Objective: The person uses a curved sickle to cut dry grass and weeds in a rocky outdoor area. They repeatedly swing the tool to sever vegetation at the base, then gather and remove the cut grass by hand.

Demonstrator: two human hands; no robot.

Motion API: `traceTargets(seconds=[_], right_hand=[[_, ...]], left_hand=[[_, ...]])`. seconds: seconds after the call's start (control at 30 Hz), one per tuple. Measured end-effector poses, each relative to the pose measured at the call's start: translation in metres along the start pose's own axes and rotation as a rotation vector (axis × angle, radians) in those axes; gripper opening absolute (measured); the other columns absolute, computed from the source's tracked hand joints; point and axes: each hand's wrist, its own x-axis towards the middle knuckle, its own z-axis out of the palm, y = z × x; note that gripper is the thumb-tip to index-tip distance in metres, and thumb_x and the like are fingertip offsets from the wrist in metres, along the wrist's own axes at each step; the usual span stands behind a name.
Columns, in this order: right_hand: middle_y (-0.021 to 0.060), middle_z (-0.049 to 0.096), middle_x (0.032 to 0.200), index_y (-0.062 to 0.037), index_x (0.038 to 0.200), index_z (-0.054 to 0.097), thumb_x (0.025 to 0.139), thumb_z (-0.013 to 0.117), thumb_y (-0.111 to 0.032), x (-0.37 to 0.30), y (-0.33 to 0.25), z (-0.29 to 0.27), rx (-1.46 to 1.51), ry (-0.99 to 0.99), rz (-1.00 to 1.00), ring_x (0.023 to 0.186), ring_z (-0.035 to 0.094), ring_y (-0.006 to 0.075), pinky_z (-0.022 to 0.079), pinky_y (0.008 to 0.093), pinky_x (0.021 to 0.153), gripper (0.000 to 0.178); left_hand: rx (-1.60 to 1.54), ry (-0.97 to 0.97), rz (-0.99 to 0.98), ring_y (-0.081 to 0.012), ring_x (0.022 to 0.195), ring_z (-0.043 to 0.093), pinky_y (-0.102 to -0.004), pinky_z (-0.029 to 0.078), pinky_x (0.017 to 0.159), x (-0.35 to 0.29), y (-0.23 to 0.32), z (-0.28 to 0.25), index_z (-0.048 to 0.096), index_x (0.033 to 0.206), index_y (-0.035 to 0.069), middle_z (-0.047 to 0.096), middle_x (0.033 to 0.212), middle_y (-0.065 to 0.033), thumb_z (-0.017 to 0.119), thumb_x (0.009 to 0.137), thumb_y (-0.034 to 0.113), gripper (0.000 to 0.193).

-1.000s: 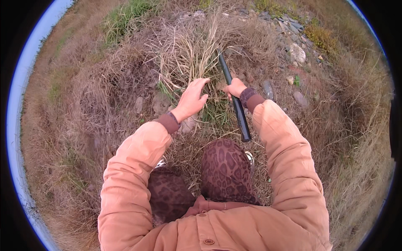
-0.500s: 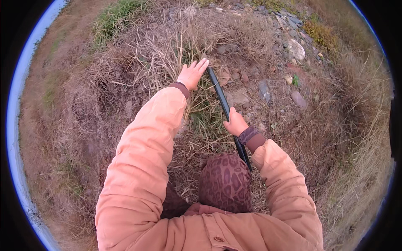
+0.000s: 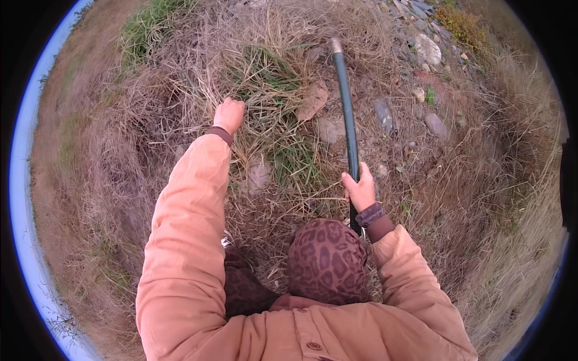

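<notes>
My right hand (image 3: 359, 188) is wrapped round a long dark green pole (image 3: 347, 114), its thumb along the shaft. The far tip of the pole is a pale, bare-looking end; its near end passes beside my knee and is hidden. My left hand (image 3: 229, 115) is closed in a fist on dry grass (image 3: 208, 93) at the left edge of a green tuft. How many stalks it grips is hard to make out. Between my hands grows the green grass (image 3: 271, 78), with a flat reddish-brown stone (image 3: 313, 101) at its right side.
My bent knee (image 3: 328, 262) in spotted trousers is close to the pole. A large whitish stone (image 3: 427, 50) and smaller ones, including a purplish stone (image 3: 436, 124), lie to the right. Dry grass covers the slope on both sides.
My left hand has gone from spread fingers to a fist and moved left, with dry stalks shifted aside and more green grass showing. The pole's far end has swung right; my right hand is slightly nearer.
</notes>
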Motion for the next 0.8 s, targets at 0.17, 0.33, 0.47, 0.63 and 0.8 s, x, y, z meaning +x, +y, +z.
traceTargets(seconds=[0.17,0.33,0.47,0.63,0.8], right_hand=[[-0.0005,0.041,0.054,-0.0038,0.090,0.039,0.081,0.054,-0.008,-0.005,-0.009,-0.032,-0.049,0.188,-0.015,0.033,0.040,0.0075,0.034,0.0229,0.028,0.018],[-0.0002,0.042,0.054,-0.0035,0.092,0.040,0.080,0.055,-0.009,0.017,0.011,-0.028,-0.026,0.123,0.190,0.034,0.041,0.0087,0.035,0.0248,0.029,0.021],[0.0112,0.052,0.058,-0.0024,0.094,0.038,0.079,0.056,-0.012,0.035,0.031,-0.006,-0.259,0.047,0.099,0.042,0.054,0.0216,0.044,0.0346,0.038,0.025],[0.0233,0.056,0.069,-0.0049,0.097,0.041,0.075,0.056,-0.011,-0.003,0.055,-0.014,-0.706,0.116,-0.019,0.067,0.057,0.0406,0.045,0.0407,0.054,0.027],[0.0231,0.055,0.066,-0.0025,0.090,0.041,0.073,0.056,-0.012,0.010,0.053,-0.027,-0.453,0.052,0.071,0.064,0.056,0.0400,0.044,0.0449,0.056,0.024]], left_hand=[[-0.068,0.009,-0.060,-0.0262,0.094,0.054,-0.0375,0.049,0.074,0.007,-0.007,-0.007,0.059,0.085,0.007,0.061,0.090,-0.0087,0.049,0.078,0.013,0.014],[-0.108,-0.031,-0.079,-0.0283,0.098,0.050,-0.0388,0.047,0.077,0.008,-0.004,-0.007,0.057,0.089,0.006,0.060,0.094,-0.0091,0.051,0.080,0.021,0.018],[-0.138,0.020,-0.074,-0.0307,0.095,0.050,-0.0401,0.047,0.075,0.004,-0.003,-0.005,0.055,0.086,0.005,0.059,0.091,-0.0114,0.052,0.081,0.021,0.018],[-0.149,-0.012,-0.070,-0.0316,0.091,0.051,-0.0403,0.047,0.074,0.008,-0.007,-0.002,0.055,0.085,0.004,0.060,0.089,-0.0124,0.053,0.081,0.020,0.016],[-0.157,-0.042,-0.119,-0.0291,0.098,0.050,-0.0399,0.047,0.076,0.002,-0.001,0.009,0.058,0.089,0.006,0.060,0.093,-0.0099,0.052,0.080,0.021,0.018]])
